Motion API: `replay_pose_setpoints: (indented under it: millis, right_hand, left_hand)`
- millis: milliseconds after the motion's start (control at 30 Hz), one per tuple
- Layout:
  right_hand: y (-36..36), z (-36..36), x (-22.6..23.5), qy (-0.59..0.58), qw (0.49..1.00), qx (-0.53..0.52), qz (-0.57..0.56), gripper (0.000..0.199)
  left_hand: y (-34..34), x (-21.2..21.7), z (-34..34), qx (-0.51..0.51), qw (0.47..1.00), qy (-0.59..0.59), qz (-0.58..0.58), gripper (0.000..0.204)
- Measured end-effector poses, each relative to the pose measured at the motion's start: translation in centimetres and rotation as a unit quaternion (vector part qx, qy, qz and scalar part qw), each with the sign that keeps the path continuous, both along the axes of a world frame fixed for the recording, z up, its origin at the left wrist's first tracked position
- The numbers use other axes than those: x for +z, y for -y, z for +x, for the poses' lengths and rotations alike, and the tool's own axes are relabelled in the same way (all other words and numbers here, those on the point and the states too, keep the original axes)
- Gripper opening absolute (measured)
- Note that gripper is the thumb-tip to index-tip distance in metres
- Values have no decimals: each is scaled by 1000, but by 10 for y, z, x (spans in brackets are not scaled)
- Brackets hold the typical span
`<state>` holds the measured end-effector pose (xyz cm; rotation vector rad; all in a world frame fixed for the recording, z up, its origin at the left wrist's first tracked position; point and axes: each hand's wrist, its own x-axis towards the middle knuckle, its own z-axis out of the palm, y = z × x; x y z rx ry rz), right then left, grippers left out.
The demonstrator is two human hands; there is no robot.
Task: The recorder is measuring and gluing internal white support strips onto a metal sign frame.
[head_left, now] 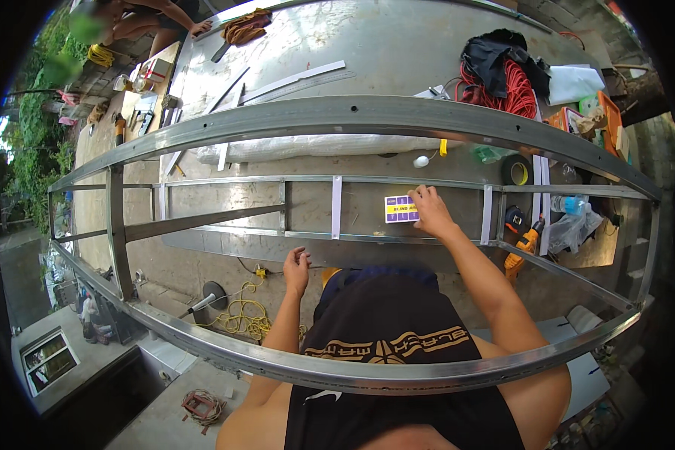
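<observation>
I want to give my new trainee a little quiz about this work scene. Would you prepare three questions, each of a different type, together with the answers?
1. Which hand touches the small purple-and-yellow box?
2. In the picture, the roll of black tape lies: (a) left of the box; (b) right of the box; (c) on the box.
3. Fill in: the red cord is partly covered by crumpled material coloured ____.

Key: 1. The right hand; 2. b; 3. black.
</observation>
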<state>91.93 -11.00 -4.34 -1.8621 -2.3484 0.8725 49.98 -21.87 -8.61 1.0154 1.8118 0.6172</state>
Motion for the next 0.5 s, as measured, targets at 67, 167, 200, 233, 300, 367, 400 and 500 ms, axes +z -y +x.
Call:
replay_pose_setpoints:
  millis: [67,167,200,233,300,367,400,500]
  right_hand:
    - [-11,-11,10,-24,1000,4,10,79]
    - [-32,-34,18,-49,998,-35,16,81]
    - [-41,-43,18,-66,995,-64,36,81]
    - [-48,-49,18,-81,991,-95,54,81]
    - [-74,-64,23,-97,987,-100,80,80]
    - [-104,-84,28,-118,977,-108,144,69]
    - [-122,-87,28,-123,976,-100,148,69]
    - [-172,-106,11,-94,982,-110,118,53]
  left_hand:
    - [18,-8,-16,36,999,6,-11,27]
    - [46,-12,-38,51,997,-14,-48,28]
    - [54,-12,-42,64,994,-11,-82,28]
    - [60,-11,-44,75,990,-7,-120,29]
    - [72,-6,-45,88,988,9,-130,27]
    - [83,-1,-49,89,984,16,-153,27]
    - [81,2,-48,97,984,14,-147,27]
    - [81,20,-46,42,985,-12,-169,28]
